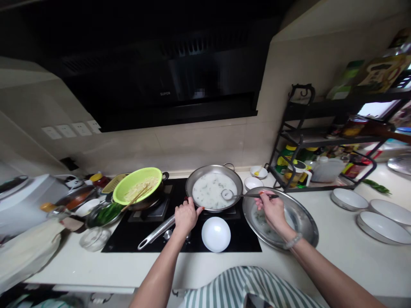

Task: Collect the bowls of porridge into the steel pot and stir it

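Person at the stove [147, 239] rn, both hands busy at the big metal pan [215, 188], which sits on the stove w/ white liquid & green bits in it. L hand [186, 218] is over the pan end of the long metal handle [157, 233], thumb out by the pan's rim; can't tell if the fingers are wrapped tight or just resting. R hand [271, 209] is closed narrow around the dark shaft of a ladle [245, 195], and the ladle's round end is in the liquid, R side of the pan.

Other stuff, all relative to the pan: white bowl [216, 234] just in front, on the stove. Wide metal basin [303, 222] just to the R, w/ some cloudy liquid & green bits, right under the R hand. Two small bowls [253, 184] behind the basin, R of the pan. Lime-green basket [120, 188] to the L, tilted a bit on a dark pot [150, 203], holding pale strips w/ chopsticks [136, 197] lying across. Black rack [297, 149] w/ bottles etc. is back R, & more white bowls [383, 226] are far R on the table [340, 252].
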### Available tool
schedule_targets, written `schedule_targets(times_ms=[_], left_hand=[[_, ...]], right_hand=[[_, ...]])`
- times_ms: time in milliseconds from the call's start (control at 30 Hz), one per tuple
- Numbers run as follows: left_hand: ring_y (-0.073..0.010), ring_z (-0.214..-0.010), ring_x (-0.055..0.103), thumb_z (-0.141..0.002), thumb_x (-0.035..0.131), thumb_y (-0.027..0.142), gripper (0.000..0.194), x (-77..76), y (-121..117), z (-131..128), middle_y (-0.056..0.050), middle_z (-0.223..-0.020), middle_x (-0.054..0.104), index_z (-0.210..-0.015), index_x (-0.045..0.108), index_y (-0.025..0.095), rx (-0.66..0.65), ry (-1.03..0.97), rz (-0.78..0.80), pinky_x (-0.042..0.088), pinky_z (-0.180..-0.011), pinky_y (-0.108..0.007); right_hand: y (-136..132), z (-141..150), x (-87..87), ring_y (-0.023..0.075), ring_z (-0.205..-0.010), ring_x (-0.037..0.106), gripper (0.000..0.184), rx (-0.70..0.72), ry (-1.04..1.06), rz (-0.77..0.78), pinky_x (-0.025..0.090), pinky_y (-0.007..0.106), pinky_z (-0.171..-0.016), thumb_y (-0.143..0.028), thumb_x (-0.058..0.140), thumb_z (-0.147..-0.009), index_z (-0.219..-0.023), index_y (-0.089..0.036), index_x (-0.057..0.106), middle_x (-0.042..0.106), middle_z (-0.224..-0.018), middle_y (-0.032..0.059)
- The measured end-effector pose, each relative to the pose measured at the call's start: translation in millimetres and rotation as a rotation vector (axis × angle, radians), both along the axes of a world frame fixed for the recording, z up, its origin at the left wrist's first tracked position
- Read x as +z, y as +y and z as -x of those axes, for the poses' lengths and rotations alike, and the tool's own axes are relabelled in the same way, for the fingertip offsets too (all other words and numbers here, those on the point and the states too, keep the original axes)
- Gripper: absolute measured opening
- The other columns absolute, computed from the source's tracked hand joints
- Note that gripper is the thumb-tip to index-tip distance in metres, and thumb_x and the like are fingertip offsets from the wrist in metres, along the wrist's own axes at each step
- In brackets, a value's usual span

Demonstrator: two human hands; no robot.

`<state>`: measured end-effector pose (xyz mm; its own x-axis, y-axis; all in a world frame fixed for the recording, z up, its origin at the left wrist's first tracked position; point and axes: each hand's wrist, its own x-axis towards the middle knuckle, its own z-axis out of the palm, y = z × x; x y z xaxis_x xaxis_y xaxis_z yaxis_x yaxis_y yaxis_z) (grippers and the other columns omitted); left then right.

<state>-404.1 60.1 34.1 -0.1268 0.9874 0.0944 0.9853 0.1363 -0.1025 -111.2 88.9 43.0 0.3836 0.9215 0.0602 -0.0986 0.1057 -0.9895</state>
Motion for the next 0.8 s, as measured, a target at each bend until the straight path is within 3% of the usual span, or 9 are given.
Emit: schedule_targets(times_ms=[267, 500, 667, 800], left_hand=[[-0.0293, -0.085, 0.064, -0.091, 0.035, 0.060, 0.060, 0.7, -0.3, 0.1, -0.016, -0.096, 0.064, -0.118, 0.050, 0.010, 0.002, 0.010, 0.003, 0.042, -0.076, -0.038], [-0.0289, -0.085, 0.064, -0.091, 0.034, 0.060, 0.060, 0.9, -0.2, 0.1, -0.017, -0.098, 0.064, -0.119, 0.050, 0.010, 0.008, 0.011, 0.012, 0.042, -0.077, -0.038], [-0.0291, -0.086, 0.065, -0.091, 0.032, 0.061, 0.062, 1.0, -0.4, 0.5, -0.017, -0.099, 0.064, -0.120, 0.049, 0.009, 0.003, 0.021, 0.023, 0.042, -0.076, -0.038], [-0.0289, -0.086, 0.065, -0.091, 0.031, 0.061, 0.062, 0.3, 0.5, 0.7, -0.017, -0.098, 0.064, -0.121, 0.049, 0.009, 0.003, 0.028, 0.024, 0.041, -0.077, -0.038]], right_hand=[[-4.7, -7.3, 10.9, 0.0233, -0.051, 0.063, 0.019, -0.008, 0.047, 0.010, 0.045, 0.031, -0.038, -0.038, 0.064, -0.071, -0.078, -0.025, 0.054, 0.065, -0.057, 0.0059], [-19.4, -56.4, 22.3, 0.0227, -0.050, 0.061, 0.018, -0.073, 0.060, -0.005, 0.045, 0.031, -0.038, -0.036, 0.066, -0.069, -0.079, -0.024, 0.058, 0.063, -0.055, 0.0050], [-38.4, -97.4, 8.6, 0.0195, -0.048, 0.058, 0.026, -0.259, 0.069, 0.014, 0.045, 0.028, -0.035, -0.035, 0.071, -0.064, -0.082, -0.021, 0.059, 0.064, -0.056, 0.0043], [-58.9, -114.9, -15.6, 0.0191, -0.045, 0.057, 0.028, -0.278, -0.205, 0.011, 0.049, 0.030, -0.041, -0.041, 0.067, -0.067, -0.084, -0.020, 0.061, 0.062, -0.053, 0.0026]])
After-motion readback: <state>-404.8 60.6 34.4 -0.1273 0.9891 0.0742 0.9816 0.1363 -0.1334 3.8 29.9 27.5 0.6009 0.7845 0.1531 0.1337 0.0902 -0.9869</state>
